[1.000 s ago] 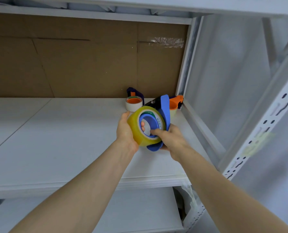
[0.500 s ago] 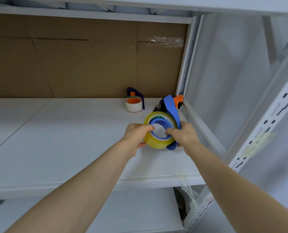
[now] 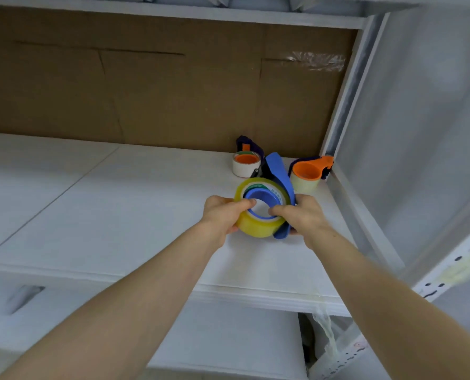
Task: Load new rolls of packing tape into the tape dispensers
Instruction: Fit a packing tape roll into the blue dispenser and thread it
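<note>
a, bare left hand (image 3: 220, 215), skin uncovered across knuckles and wrist. b, long, slender, bare left forearm (image 3: 118, 311), uncovered all the way to the frame edge at 7 o'clock. c, bare right hand (image 3: 303, 218), likewise uncovered at the wrist. d, long, bare right forearm (image 3: 393, 311), smooth and uncovered to the frame edge at 5 o'clock. fingernails too blurred to tell.

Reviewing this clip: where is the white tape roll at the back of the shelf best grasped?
The white tape roll lies flat, orange core up, with a dark dispenser frame behind it. Probably span its round outer wall, coming from above and the front, where its wall is bare.
</note>
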### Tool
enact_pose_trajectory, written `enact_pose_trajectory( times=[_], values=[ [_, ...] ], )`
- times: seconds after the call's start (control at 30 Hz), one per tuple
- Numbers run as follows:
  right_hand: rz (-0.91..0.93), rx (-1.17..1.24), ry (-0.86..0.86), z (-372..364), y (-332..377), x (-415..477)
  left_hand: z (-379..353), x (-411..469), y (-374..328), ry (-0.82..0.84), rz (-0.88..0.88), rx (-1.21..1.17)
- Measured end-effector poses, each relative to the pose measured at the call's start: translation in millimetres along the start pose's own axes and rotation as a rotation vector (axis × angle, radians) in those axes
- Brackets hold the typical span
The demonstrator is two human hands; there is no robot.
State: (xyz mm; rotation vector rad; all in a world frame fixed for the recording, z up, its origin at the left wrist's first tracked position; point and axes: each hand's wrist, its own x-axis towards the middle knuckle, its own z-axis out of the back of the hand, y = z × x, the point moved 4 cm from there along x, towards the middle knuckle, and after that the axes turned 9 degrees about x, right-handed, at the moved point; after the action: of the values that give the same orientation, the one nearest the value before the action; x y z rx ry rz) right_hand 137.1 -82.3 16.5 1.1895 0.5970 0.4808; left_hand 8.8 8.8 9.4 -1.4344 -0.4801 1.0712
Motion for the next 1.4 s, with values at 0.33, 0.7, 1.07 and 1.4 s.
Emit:
enact_pose_trajectory(
  times=[0.33,0.7,1.07,1.4],
  values=[
    [0.128,-0.125,0.121,-54,8,18,48,-3,10,-0.193,0.077,-0.048],
    [0.114,-0.024,0.25,-154,59,0,167,-11,-4,-0.337,0.033,-0.052],
    [0.088,0.004,0.434,-396,123,-50,435,-27,28,-0.637,-0.037,0.115],
    [0.077,-0.047,0.553,-573,165,-63,610,-16,61,-0.798,0.027,0.151]
  ],
)
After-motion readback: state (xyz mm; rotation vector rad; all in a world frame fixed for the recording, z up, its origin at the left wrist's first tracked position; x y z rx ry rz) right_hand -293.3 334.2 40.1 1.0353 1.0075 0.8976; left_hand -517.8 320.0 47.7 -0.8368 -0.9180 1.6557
